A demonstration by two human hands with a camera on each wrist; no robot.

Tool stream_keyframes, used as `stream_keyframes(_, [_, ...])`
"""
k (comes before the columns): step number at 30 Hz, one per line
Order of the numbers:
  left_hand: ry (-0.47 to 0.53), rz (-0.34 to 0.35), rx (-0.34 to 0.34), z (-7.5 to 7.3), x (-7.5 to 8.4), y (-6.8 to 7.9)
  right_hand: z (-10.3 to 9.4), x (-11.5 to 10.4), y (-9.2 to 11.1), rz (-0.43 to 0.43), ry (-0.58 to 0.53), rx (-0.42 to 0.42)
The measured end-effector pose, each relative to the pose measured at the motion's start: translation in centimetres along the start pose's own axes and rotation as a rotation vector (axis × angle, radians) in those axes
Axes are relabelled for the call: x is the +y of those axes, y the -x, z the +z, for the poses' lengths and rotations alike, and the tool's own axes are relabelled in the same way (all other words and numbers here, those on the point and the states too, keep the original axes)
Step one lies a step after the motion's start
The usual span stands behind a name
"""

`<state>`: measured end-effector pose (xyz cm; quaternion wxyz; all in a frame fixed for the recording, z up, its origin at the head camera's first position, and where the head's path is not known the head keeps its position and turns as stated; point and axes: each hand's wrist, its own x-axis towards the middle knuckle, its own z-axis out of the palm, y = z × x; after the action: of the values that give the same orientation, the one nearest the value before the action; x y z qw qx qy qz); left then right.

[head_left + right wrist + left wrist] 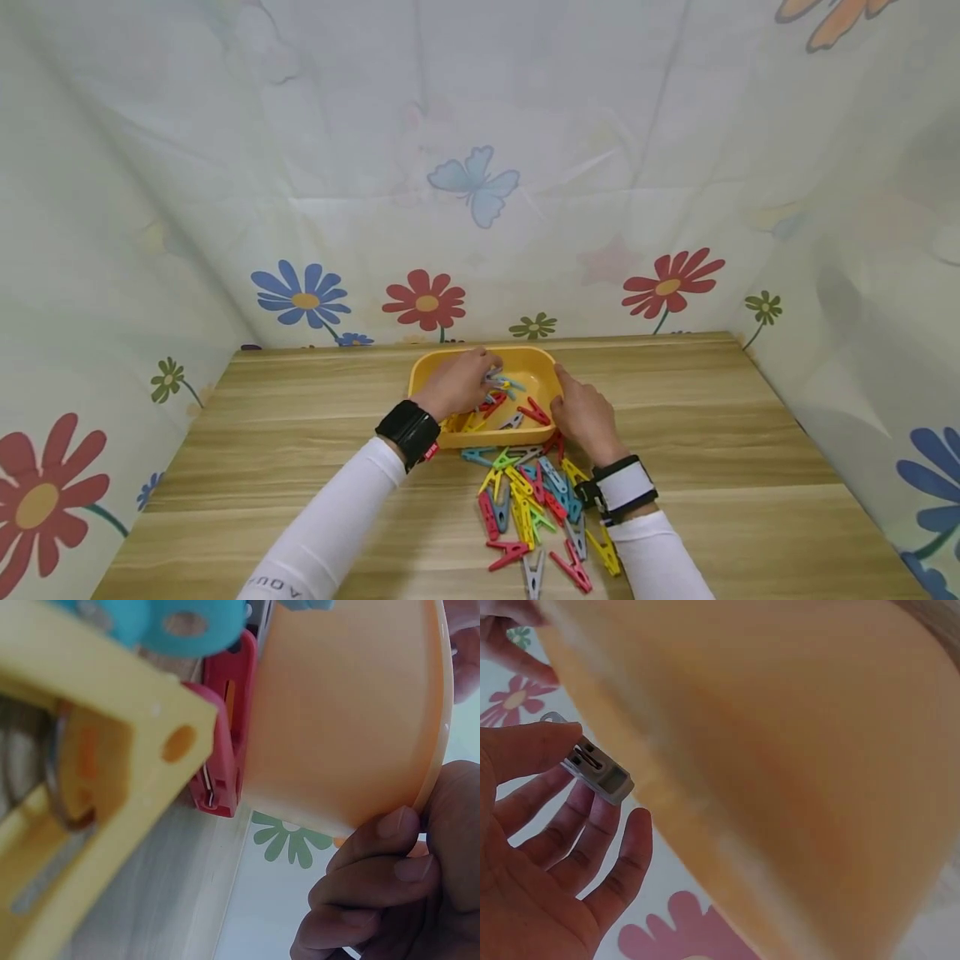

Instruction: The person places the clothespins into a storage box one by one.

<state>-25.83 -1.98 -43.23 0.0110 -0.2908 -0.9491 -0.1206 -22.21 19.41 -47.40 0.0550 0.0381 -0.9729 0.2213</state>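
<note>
My left hand reaches over the yellow plastic basin. In the left wrist view its thumb and fingers pinch a grey clothespin beside the basin's wall. My right hand grips the right rim of the basin, thumb at the edge and fingers curled against the outer wall, as the right wrist view shows. Inside the basin lie several clothespins, among them a red one and a grey one. The left hand hides part of the basin's inside.
A loose pile of red, yellow, blue, green and grey clothespins spreads over the wooden table in front of the basin. A red clothespin leans close to the basin's outer wall. Flower-printed curtains stand behind and at both sides.
</note>
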Motion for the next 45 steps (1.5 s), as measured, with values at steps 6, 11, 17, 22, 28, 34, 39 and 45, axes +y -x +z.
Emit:
stream_keyframes(6, [0.0,-0.046,-0.056,1.3,-0.3,-0.9,-0.1,-0.2,0.0,0.004,0.003,-0.004])
stream_keyframes(11, [0.001,-0.047,-0.063,1.8,-0.7,-1.1,-0.2,-0.2,-0.1,-0.002,0.012,0.002])
stream_keyframes(17, [0.019,-0.015,-0.082,1.5,-1.1,-0.5,-0.4,-0.2,-0.2,-0.005,0.017,-0.004])
stream_keyframes(22, [0.038,0.046,-0.063,0.5,-1.3,1.1,-0.4,-0.3,-0.2,-0.008,0.008,-0.009])
stream_keyframes(28, [0.034,0.145,0.036,-1.0,-0.6,3.5,-0.4,-0.2,-0.3,-0.002,0.004,-0.007])
stream_keyframes(34, [-0.023,0.23,0.119,-2.3,1.2,6.2,-0.4,-0.1,-0.3,0.001,0.003,-0.003])
stream_keyframes(39, [-0.06,0.286,0.129,-2.5,2.5,8.3,-0.5,-0.2,-0.3,0.007,0.002,-0.007])
stream_keyframes(45, [-0.038,0.31,0.036,-1.0,3.8,11.0,-0.5,-0.2,-0.2,0.009,-0.001,-0.011])
